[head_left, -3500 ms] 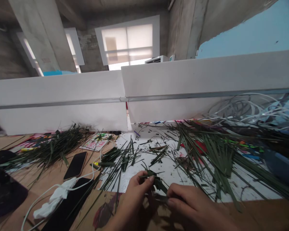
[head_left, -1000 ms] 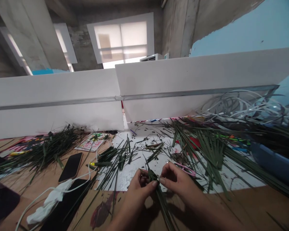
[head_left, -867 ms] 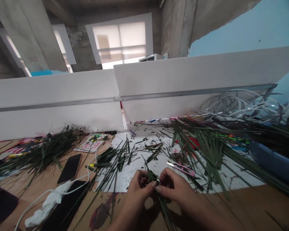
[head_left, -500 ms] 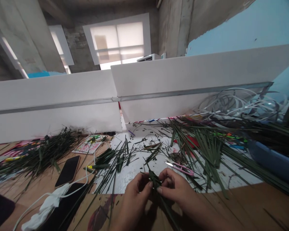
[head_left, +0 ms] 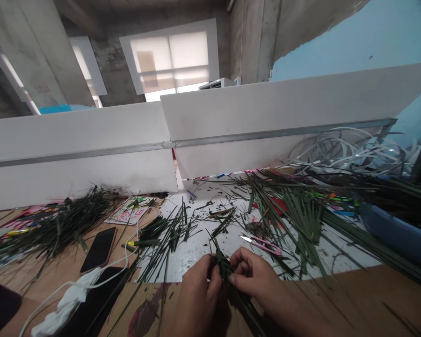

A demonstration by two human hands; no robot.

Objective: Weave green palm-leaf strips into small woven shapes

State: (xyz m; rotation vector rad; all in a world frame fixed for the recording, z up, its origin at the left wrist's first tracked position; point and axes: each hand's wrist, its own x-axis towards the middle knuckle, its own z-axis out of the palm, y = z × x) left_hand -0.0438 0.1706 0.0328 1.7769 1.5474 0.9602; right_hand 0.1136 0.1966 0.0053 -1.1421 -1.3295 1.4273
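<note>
My left hand [head_left: 199, 290] and my right hand [head_left: 256, 278] meet at the bottom centre, both closed in a pinch on a small folded piece of green leaf strips [head_left: 223, 267]. Long strip ends trail from it down toward me between the wrists. Pink-handled snips [head_left: 264, 243] lie on the white sheet just beyond my right hand, untouched.
A big heap of long green leaf strips [head_left: 301, 215] covers the right of the table, a smaller heap [head_left: 59, 222] the left. A phone [head_left: 98, 243], white cable [head_left: 91, 281] and dark slab lie at left. White partition boards [head_left: 231, 131] close the back; a blue tub [head_left: 393, 229] sits at right.
My hands have drawn slightly closer together and toward me around the folded leaf piece; the right hand shifted from lower right to beside the left. The snips came into view.
</note>
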